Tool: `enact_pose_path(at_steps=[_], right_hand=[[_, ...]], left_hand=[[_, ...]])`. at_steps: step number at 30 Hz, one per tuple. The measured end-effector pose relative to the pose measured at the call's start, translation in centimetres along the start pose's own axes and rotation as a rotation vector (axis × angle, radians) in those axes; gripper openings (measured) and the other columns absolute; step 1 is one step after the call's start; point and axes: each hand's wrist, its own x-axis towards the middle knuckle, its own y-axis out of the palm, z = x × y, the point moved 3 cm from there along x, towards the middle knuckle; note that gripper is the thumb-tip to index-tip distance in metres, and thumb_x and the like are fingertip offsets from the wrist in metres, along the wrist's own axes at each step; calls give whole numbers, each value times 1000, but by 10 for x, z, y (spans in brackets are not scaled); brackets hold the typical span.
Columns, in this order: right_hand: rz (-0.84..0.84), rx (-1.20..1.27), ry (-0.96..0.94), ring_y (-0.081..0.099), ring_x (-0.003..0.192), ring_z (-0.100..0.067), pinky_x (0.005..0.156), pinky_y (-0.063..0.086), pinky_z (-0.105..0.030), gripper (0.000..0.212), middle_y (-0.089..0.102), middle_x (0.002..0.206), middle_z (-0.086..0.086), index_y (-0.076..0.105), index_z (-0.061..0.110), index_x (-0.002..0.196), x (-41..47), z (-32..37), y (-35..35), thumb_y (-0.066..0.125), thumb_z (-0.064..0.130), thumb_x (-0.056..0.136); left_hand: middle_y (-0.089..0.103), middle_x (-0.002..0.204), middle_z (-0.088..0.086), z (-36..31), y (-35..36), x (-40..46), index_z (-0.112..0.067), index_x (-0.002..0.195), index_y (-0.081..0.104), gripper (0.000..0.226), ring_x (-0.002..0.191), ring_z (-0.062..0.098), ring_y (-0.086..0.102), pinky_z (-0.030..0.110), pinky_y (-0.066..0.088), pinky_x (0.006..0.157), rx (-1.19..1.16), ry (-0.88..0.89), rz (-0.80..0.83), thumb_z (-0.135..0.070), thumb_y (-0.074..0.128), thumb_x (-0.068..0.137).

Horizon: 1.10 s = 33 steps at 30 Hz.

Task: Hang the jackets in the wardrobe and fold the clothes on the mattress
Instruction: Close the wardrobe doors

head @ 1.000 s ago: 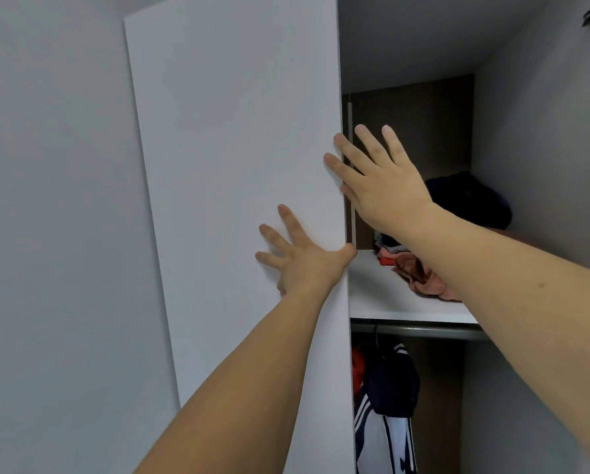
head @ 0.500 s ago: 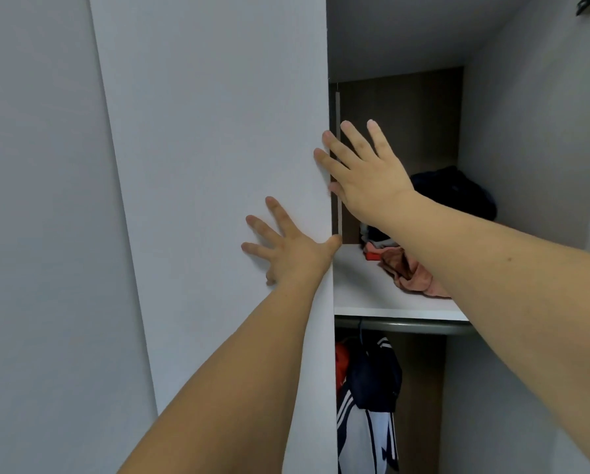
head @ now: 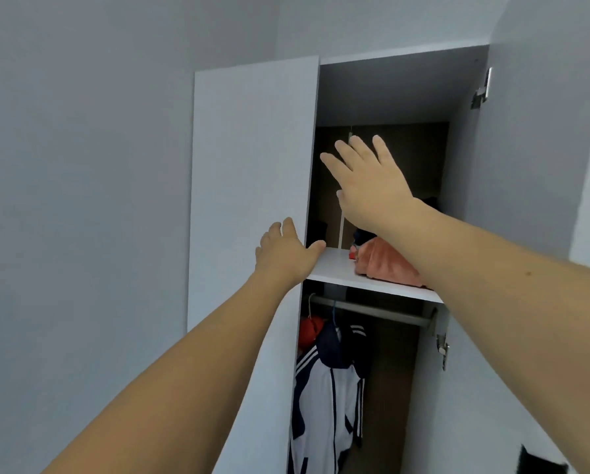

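Here, left hand rests on the door edge; right hand fingers spread, holding nothing.

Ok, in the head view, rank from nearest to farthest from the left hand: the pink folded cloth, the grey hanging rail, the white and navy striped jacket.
1. Pink folded cloth, right, on the shelf.
2. Grey hanging rail, below-right.
3. White and navy striped jacket, well below.
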Motion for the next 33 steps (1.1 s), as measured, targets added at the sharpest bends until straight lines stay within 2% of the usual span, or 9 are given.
enact_pose_path(at_steps=[7,10,13,16,19,23,25,29,33], right_hand=[[-238,-42,-14,13,150,-34,121,-2,-54,58,25,159,-16,31,13,151,-71,-52,-125,44,15,94],[-345,-85,-84,22,147,-36,121,1,-54,56,33,155,-16,38,9,148,-103,-77,-155,39,8,91],[-410,-27,62,23,146,-36,121,8,-54,61,29,157,-15,34,10,149,-126,-107,-168,43,8,88],[-372,433,414,24,146,-29,120,17,-37,63,22,160,-11,24,15,152,-151,-135,-153,46,10,94],[-211,1013,719,47,126,-15,100,34,-22,53,40,151,-4,25,20,154,-180,-146,-119,41,21,103],[-139,1168,659,60,115,-18,101,51,-37,38,61,133,1,53,18,141,-193,-138,-95,40,22,105],[-134,1173,622,61,110,-15,93,53,-26,37,61,133,3,53,20,141,-188,-134,-91,44,23,105],[-38,1153,508,51,129,-16,97,36,-18,41,52,144,7,45,27,146,-172,-116,-76,44,22,105],[50,985,257,24,147,-9,110,18,-18,53,22,161,11,25,29,155,-152,-80,-48,41,22,105]], left_hand=[[37,156,-3,-72,2,-125,-24,152,36,83,136,15,41,31,34,103,-295,127,395,-72,53,86],[64,119,-11,-112,9,-158,-26,114,64,64,109,8,59,37,47,97,-248,239,450,-78,49,80],[61,98,-15,-147,21,-182,-26,102,63,63,91,4,59,33,50,86,-274,265,453,-81,50,75],[49,71,-6,-172,34,-189,-17,82,56,60,62,11,47,30,39,58,-167,259,316,-76,49,83],[40,60,-4,-191,46,-192,-16,71,45,54,52,15,38,28,32,51,-82,233,184,-67,49,90],[57,73,0,-204,52,-196,-14,84,55,37,65,23,58,32,50,58,26,249,40,-49,49,93],[61,85,1,-199,46,-195,-14,102,51,32,71,24,62,37,56,63,58,277,-45,-45,50,94],[56,111,1,-164,25,-189,-19,129,38,57,84,21,59,31,47,58,107,377,-249,-50,64,88],[33,155,7,-119,13,-164,-26,155,23,75,133,31,41,43,49,93,356,434,-387,-48,60,93]])
